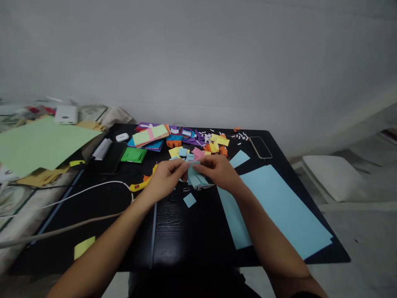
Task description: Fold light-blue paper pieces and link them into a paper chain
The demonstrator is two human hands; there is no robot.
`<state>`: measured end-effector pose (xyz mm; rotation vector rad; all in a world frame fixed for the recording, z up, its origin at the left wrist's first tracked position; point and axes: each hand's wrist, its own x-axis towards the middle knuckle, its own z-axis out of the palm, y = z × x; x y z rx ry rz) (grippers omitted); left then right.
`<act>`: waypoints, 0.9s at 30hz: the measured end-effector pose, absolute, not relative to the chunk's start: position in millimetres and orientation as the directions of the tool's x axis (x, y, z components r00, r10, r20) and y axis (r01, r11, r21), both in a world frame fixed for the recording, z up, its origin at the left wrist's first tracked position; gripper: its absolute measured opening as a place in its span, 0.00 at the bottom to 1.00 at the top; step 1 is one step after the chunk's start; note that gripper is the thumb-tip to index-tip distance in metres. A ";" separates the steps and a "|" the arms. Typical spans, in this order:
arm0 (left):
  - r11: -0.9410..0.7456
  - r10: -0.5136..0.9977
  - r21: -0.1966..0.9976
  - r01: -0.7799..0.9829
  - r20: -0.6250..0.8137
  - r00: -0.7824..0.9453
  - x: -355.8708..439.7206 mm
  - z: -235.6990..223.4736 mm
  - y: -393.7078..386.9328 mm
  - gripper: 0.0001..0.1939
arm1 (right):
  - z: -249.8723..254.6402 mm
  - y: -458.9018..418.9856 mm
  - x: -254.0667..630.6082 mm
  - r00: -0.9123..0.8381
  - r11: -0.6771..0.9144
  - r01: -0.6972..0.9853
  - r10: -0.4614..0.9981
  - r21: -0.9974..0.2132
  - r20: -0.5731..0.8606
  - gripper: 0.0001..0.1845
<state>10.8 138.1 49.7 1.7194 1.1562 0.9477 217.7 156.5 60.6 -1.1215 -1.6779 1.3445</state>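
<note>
Both hands meet over the middle of the black table. My left hand (169, 176) pinches the upper left edge of a small folded piece of light blue paper (196, 179). From the other side, my right hand (215, 167) grips the same folded paper with thumb and fingers. Just below it lies a small light blue paper square (189, 200). A yellow hot glue gun (139, 185) rests beside my left wrist, partly hidden by it. Large light blue paper sheets (279, 207) lie under and beyond my right forearm.
Behind the hands are coloured paper pieces (217, 142), green paper (134, 155) and a stack of paper strips (151, 135). A phone (260, 147) lies at the back right. A white cable (93, 187) crosses the left side; a white stool (330, 176) stands at right.
</note>
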 end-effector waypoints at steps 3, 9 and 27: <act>-0.144 0.960 0.960 0.241 0.076 0.271 9.1 13.5 132.5 0.16 | 22.5 155.6 217.5 -0.366 0.012 0.182 0.929 -0.983 -0.056 0.16; -0.096 0.908 0.989 0.112 0.041 0.416 6.3 -31.8 112.2 0.16 | -36.4 125.3 214.7 -0.263 -0.231 0.020 0.937 -0.973 -0.228 0.18; -0.138 0.982 0.951 0.275 0.096 0.160 13.4 -34.2 100.8 0.18 | -49.9 95.4 205.0 -0.206 0.124 0.107 0.973 -0.987 0.100 0.12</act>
